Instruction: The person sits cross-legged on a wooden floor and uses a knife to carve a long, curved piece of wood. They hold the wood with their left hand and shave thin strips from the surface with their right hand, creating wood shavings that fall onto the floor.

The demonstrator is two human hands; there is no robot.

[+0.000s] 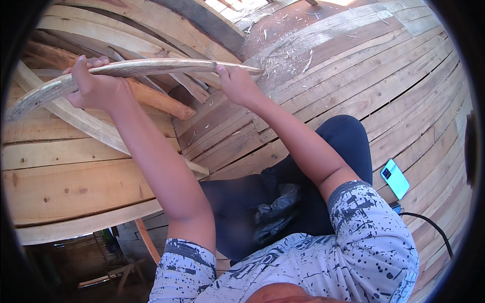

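Both my arms reach forward to a long, thin wooden strip (pixel 161 65) held across in front of me. It looks curved, and its left end runs down toward the left rim of the view. My left hand (pixel 95 87) is wrapped round the strip left of its middle, fingers over the far side and thumb up. Near the strip's right end, my right hand (pixel 236 85) grips it with the thumb on top. Below the strip, a curved pale wooden piece (pixel 88 123) lies on the plank surface at left.
Several boards and offcuts (pixel 166 98) are piled beyond the strip at upper left. Wood shavings (pixel 308 60) litter the plank floor (pixel 323 103). A light blue phone (pixel 395 179) lies to my right, close to a black cable (pixel 434 227). At lower left, the plank surface's edge (pixel 91 222) drops to a dark space.
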